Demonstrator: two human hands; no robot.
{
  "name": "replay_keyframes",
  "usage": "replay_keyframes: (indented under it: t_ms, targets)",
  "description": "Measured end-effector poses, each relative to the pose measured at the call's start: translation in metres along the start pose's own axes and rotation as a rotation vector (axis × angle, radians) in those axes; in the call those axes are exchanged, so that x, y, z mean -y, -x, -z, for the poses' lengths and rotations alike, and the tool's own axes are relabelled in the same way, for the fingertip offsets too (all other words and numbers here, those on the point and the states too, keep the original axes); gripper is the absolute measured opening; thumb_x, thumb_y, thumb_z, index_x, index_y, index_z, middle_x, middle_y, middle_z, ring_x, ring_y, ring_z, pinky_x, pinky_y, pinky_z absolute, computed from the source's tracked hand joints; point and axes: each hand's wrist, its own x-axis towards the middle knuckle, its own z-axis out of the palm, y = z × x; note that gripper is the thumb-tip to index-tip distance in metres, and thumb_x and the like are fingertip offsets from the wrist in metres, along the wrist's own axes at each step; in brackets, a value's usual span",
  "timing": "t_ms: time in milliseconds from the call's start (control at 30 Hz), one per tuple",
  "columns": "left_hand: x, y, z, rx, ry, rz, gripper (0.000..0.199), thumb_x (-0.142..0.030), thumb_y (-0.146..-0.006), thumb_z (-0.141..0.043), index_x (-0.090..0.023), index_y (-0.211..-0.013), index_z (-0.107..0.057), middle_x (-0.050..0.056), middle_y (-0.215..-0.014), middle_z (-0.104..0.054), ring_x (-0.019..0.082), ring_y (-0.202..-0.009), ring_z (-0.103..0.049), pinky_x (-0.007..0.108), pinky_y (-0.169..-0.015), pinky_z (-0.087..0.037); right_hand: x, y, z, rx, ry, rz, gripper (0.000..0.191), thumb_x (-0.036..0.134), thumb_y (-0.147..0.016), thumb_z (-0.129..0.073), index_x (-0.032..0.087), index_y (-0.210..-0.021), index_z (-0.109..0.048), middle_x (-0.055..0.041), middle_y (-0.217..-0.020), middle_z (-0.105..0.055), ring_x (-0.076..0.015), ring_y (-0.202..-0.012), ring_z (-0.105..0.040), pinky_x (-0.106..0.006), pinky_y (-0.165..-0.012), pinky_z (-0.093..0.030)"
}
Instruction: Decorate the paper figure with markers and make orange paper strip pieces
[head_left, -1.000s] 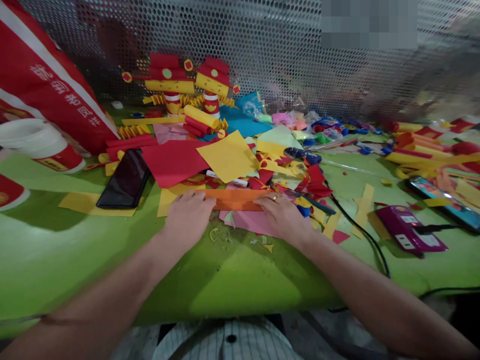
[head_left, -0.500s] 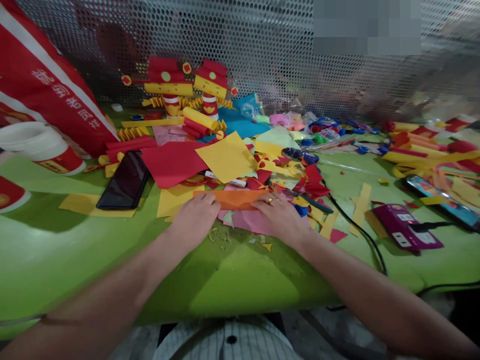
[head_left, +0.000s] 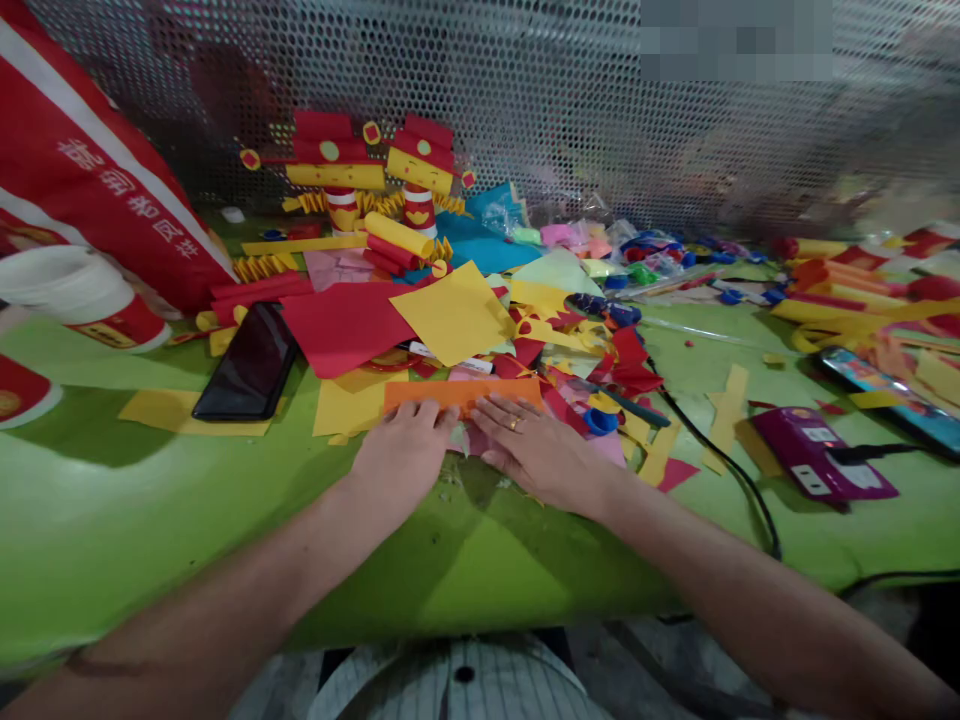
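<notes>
An orange paper strip (head_left: 465, 390) lies lengthwise across the paper scraps at the middle of the table. My left hand (head_left: 405, 445) presses on its left part with the fingertips, the fingers bent and slightly spread. My right hand (head_left: 529, 440) lies flat over its right part, fingers stretched toward the left hand, a ring on one finger. Pink paper (head_left: 607, 445) shows beneath and beside the right hand. Just beyond the strip are a white marker (head_left: 472, 365), a yellow sheet (head_left: 454, 315) and a red sheet (head_left: 352, 320).
A black phone (head_left: 251, 362) and paper cups (head_left: 112, 320) are at the left. Two paper figures (head_left: 337, 165) stand at the back. On the right lie a purple box (head_left: 821, 455) with a black cable (head_left: 720, 460) nearby, and another phone (head_left: 892, 400).
My right hand has slid left along the orange strip and flattened, uncovering the strip's right end. My left hand stays at the left part, its fingers shifted slightly.
</notes>
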Motion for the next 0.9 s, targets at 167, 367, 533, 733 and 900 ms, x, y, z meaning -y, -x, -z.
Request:
replay_keyframes:
  t_ms: [167, 367, 533, 733, 900]
  targets:
    - [0.01, 0.005, 0.004, 0.029, 0.052, 0.067, 0.043, -0.001, -0.082, -0.04, -0.015, -0.12, -0.055, 0.011, -0.093, -0.061, 0.024, -0.09, -0.059, 0.031, -0.066, -0.05, -0.022, 0.008, -0.003, -0.047, 0.049, -0.036, 0.042, 0.006, -0.083, -0.04, 0.012, -0.12, -0.059, -0.0094, -0.126, -0.058, -0.02, -0.117, -0.055, -0.035, -0.099, -0.045]
    - [0.018, 0.005, 0.0, -0.076, 0.043, 0.077, 0.026, -0.02, -0.089, -0.043, -0.013, -0.103, -0.064, 0.011, -0.091, -0.063, 0.026, -0.091, -0.059, 0.035, -0.069, -0.049, -0.031, 0.004, -0.005, -0.159, 0.095, -0.031, 0.043, -0.002, -0.074, -0.046, 0.017, -0.106, -0.066, -0.0062, -0.104, -0.071, -0.0192, -0.098, -0.065, -0.033, -0.088, -0.052]
    - [0.021, 0.0, -0.001, -0.119, 0.049, 0.094, 0.028, -0.03, -0.091, -0.043, -0.016, -0.09, -0.067, 0.008, -0.087, -0.065, 0.025, -0.088, -0.06, 0.033, -0.07, -0.047, -0.025, 0.004, -0.003, -0.204, 0.08, -0.129, 0.042, -0.001, -0.076, -0.042, 0.015, -0.107, -0.065, -0.0108, -0.097, -0.071, -0.0223, -0.089, -0.066, -0.036, -0.078, -0.054]
    - [0.026, -0.005, -0.003, -0.162, 0.061, 0.121, 0.033, -0.03, -0.093, -0.039, -0.017, -0.085, -0.068, 0.008, -0.079, -0.065, 0.024, -0.082, -0.061, 0.033, -0.069, -0.046, -0.026, 0.005, -0.005, -0.209, 0.034, -0.159, 0.045, -0.001, -0.076, -0.041, 0.018, -0.108, -0.065, -0.0093, -0.099, -0.068, -0.0199, -0.083, -0.065, -0.034, -0.073, -0.054]
    - [0.026, -0.01, -0.005, -0.159, 0.097, 0.152, 0.034, -0.031, -0.093, -0.038, -0.017, -0.086, -0.069, 0.008, -0.077, -0.065, 0.025, -0.081, -0.061, 0.035, -0.071, -0.044, -0.026, 0.001, -0.004, -0.166, 0.047, -0.175, 0.05, -0.004, -0.073, -0.042, 0.019, -0.111, -0.064, -0.0088, -0.108, -0.065, -0.021, -0.096, -0.062, -0.035, -0.081, -0.052]
